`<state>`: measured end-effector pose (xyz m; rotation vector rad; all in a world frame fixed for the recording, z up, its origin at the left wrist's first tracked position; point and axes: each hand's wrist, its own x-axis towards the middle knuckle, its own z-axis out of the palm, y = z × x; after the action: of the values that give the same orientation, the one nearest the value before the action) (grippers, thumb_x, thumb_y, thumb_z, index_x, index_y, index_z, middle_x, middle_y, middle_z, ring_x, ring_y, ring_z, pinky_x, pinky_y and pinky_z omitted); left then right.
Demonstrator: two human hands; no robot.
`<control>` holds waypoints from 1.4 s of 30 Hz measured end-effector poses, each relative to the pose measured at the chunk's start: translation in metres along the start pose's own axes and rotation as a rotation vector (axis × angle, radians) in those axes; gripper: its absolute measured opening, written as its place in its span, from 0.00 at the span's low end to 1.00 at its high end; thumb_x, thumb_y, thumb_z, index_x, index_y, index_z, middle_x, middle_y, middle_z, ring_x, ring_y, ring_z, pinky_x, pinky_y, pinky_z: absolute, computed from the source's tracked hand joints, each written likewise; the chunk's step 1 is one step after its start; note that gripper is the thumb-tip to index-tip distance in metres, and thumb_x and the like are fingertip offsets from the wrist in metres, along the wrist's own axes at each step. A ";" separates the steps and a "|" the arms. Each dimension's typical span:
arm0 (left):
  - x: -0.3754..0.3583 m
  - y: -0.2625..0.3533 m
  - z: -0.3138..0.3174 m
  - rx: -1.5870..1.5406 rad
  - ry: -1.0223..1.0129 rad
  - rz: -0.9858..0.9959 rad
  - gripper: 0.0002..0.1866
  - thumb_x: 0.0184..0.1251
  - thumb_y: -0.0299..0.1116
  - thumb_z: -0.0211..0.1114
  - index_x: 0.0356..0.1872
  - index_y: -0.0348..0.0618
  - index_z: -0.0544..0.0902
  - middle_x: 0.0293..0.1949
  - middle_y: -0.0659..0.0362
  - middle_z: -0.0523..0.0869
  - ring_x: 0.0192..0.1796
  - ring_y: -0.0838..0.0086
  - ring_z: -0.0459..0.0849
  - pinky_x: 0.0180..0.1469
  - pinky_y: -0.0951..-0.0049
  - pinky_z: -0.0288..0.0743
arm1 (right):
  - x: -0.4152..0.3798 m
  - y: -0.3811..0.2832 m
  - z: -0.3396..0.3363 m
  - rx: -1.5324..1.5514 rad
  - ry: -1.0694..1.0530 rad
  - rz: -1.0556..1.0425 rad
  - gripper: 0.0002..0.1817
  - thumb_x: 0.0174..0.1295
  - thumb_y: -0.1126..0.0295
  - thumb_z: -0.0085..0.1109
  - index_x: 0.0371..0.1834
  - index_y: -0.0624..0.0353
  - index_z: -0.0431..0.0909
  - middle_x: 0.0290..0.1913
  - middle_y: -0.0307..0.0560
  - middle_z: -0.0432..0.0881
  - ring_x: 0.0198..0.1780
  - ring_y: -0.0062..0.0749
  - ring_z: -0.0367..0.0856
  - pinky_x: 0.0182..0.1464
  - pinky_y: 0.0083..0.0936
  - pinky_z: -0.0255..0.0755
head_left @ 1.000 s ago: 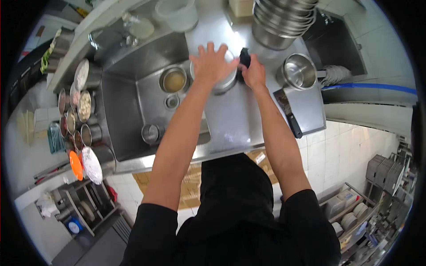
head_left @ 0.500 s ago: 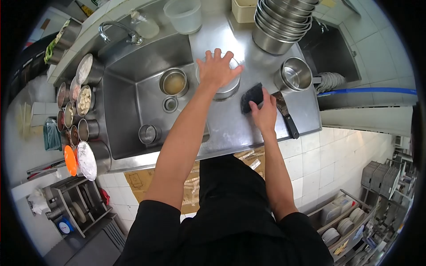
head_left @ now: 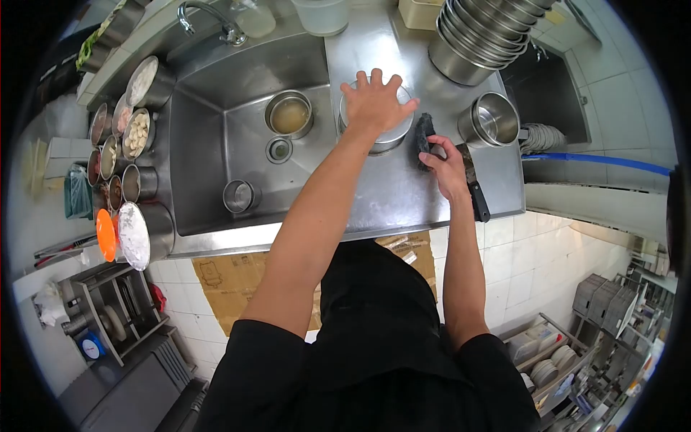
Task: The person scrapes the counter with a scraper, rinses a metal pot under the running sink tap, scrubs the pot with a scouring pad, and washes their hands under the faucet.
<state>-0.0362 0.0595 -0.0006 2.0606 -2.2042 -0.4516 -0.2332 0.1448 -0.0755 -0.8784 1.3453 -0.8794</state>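
1. Left hand [head_left: 376,108]: fingers spread over the round silver metal pan [head_left: 396,135] on the steel bench [head_left: 396,198]; uneven pressure could make it skid.
2. Right hand [head_left: 446,167]: fingers pinch the dark grey scouring pad [head_left: 424,133] beside the pan; a careless sweep might brush the black-handled metal blade [head_left: 475,189].

There are 2 hands [head_left: 376,108], 1 pad [head_left: 425,133] and 1 black-handled tool [head_left: 479,201]. The large sink [head_left: 196,144] has 1 drain [head_left: 279,150] and 1 tap [head_left: 233,33].
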 end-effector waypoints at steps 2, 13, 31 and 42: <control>0.000 0.000 0.001 -0.020 0.026 0.005 0.34 0.65 0.65 0.56 0.66 0.59 0.77 0.67 0.54 0.72 0.72 0.53 0.64 0.67 0.34 0.54 | 0.004 0.002 0.002 -0.060 0.031 -0.035 0.22 0.55 0.76 0.71 0.54 0.56 0.80 0.50 0.41 0.78 0.38 0.22 0.77 0.39 0.22 0.69; 0.010 0.001 0.000 0.059 -0.006 0.005 0.38 0.64 0.71 0.54 0.67 0.57 0.76 0.69 0.50 0.71 0.72 0.48 0.66 0.65 0.28 0.59 | 0.017 0.028 0.039 -0.473 0.342 -0.434 0.12 0.54 0.66 0.74 0.41 0.55 0.89 0.61 0.66 0.72 0.67 0.57 0.70 0.66 0.38 0.68; 0.031 0.006 0.000 0.115 -0.032 0.059 0.38 0.63 0.70 0.56 0.61 0.48 0.80 0.64 0.50 0.77 0.67 0.52 0.71 0.61 0.39 0.66 | 0.026 0.013 0.047 -0.636 0.360 -0.333 0.15 0.58 0.68 0.68 0.49 0.54 0.84 0.41 0.59 0.87 0.44 0.54 0.86 0.50 0.40 0.78; 0.042 -0.002 0.006 0.114 0.023 0.124 0.35 0.61 0.65 0.60 0.57 0.47 0.82 0.59 0.49 0.80 0.65 0.51 0.73 0.59 0.36 0.66 | 0.051 0.016 0.060 -0.663 0.455 -0.485 0.06 0.55 0.76 0.62 0.35 0.57 0.83 0.33 0.55 0.86 0.40 0.58 0.83 0.45 0.48 0.77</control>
<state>-0.0398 0.0191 -0.0122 1.9544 -2.3791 -0.2964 -0.1713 0.1068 -0.1094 -1.6353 1.9114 -1.0568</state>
